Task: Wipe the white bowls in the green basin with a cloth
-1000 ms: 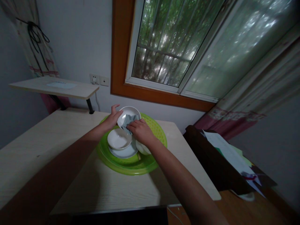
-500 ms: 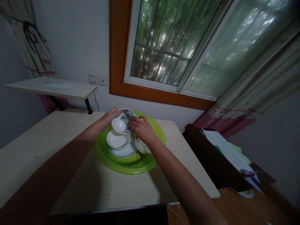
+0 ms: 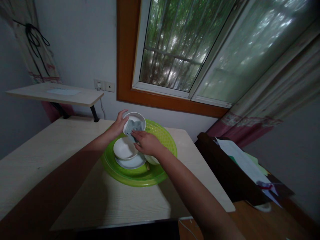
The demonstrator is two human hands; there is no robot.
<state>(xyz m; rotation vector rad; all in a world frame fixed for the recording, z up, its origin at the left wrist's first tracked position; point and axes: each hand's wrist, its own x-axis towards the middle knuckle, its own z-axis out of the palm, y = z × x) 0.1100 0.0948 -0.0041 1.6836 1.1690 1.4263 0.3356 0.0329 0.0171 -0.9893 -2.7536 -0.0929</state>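
My left hand (image 3: pixel 119 126) grips the rim of a white bowl (image 3: pixel 140 117), tilted above a round green tray (image 3: pixel 140 182). A grey cloth (image 3: pixel 131 125) lies against the bowl's inside, pressed there by my right hand (image 3: pixel 147 142), whose fingers are closed on it. Below, a second white bowl (image 3: pixel 125 149) sits on a white plate (image 3: pixel 133 163) in the tray. Another bowl (image 3: pixel 152 160) is partly hidden under my right wrist. A small piece of light wood (image 3: pixel 148 166) shows beside the plate.
The tray stands on a pale wooden table (image 3: pixel 135 203). At the left is a raised shelf (image 3: pixel 85 97) on black legs, with a paper on it. A dark box (image 3: pixel 222 170) with papers stands beyond the table's right edge, under the window (image 3: pixel 180 50).
The held bowl has turned and shifted slightly in my left hand. My right hand has moved left and down with the cloth, toward the bowl's near edge.
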